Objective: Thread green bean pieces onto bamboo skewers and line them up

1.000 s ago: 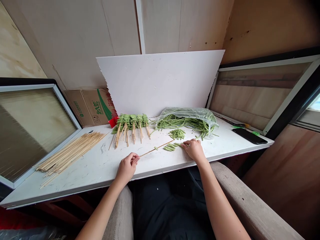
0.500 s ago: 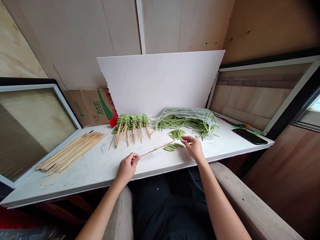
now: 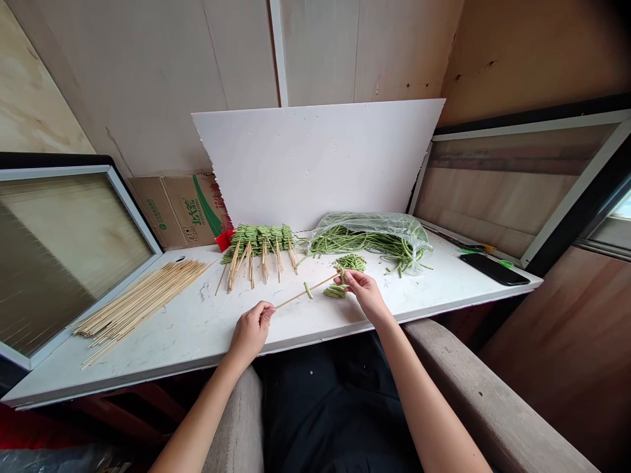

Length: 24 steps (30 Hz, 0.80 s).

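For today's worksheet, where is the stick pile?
In the head view, the stick pile lies at the left end of the table, between the framed panel and left hand.

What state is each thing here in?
Held skewer: slanting, one green piece threaded.
Left hand: closed on skewer's near end.
Right hand: pinching another piece near far end.
Loose skewers: bare, heaped.
Loaded skewers: stacked.
Long beans: partly bagged.
Plastic bag: open, beans protruding.
Phone: lying flat.
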Tool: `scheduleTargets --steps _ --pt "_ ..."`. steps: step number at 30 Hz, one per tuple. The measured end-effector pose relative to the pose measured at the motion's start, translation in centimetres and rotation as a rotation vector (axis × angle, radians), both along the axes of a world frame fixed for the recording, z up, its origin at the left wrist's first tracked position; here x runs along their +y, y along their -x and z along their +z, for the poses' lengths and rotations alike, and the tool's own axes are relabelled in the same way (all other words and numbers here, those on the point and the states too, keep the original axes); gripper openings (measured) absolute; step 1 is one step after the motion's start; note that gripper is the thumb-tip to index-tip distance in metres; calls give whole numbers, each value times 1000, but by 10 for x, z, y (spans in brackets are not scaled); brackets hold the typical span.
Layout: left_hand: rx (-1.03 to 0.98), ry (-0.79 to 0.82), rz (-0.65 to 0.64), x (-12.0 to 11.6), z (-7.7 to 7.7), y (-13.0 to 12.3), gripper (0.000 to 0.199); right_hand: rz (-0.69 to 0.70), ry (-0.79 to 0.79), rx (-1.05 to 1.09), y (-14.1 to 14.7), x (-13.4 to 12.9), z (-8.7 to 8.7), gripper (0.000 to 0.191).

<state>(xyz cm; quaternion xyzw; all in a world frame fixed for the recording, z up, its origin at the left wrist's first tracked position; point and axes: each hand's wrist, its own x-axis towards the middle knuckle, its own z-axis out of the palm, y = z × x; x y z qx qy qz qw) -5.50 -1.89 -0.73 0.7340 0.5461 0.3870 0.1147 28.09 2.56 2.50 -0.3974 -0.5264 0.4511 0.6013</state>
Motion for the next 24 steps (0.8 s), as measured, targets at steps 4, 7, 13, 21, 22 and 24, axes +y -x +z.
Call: scheduleTargets --steps 4,7,13,21,22,24 --pt "-2 9 -5 -1 0 0 32 -12 -6 19 0 0 0 50" --pt "-8 16 -9 -1 0 0 32 -25 -6 40 0 0 0 50" --pt "-16 26 -5 -1 2 -1 31 0 -5 87 0 1 -4 47" --pt "-20 27 -7 -1 2 -2 31 19 -14 135 1 4 -5 41" --pt "-21 28 -8 -1 2 -1 31 20 -15 136 1 4 -5 41" --pt "-22 27 -9 -1 1 -1 31 20 -15 142 1 4 -6 41"
